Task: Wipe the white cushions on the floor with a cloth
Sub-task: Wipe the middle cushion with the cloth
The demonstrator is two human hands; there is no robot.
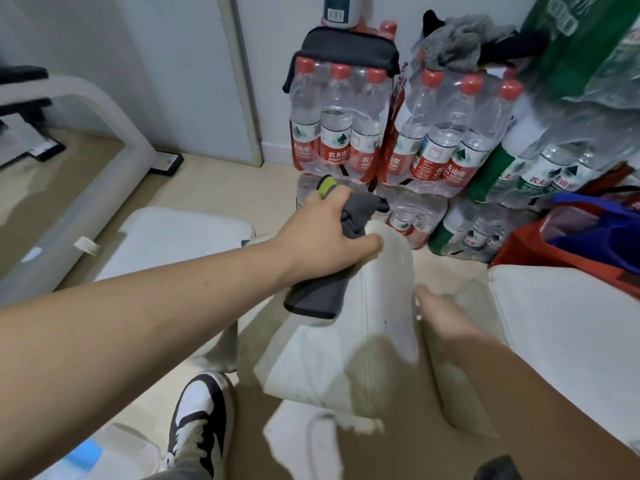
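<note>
Your left hand (329, 226) grips a bunched grey cloth (318, 296) at the top edge of the upright white cushion (384, 289) on the floor. Your right hand (446, 313) rests against its right side, its grip unclear.

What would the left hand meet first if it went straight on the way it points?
Probably the lower pack of water bottles, beyond the top of the upright cushion; depth is unclear.

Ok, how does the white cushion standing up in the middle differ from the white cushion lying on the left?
The middle white cushion stands on edge; the left white cushion lies flat on the floor. The left hand holds a grey cloth on the middle one and the right hand steadies it; no hand touches the left one. Both are white fabric.
</note>
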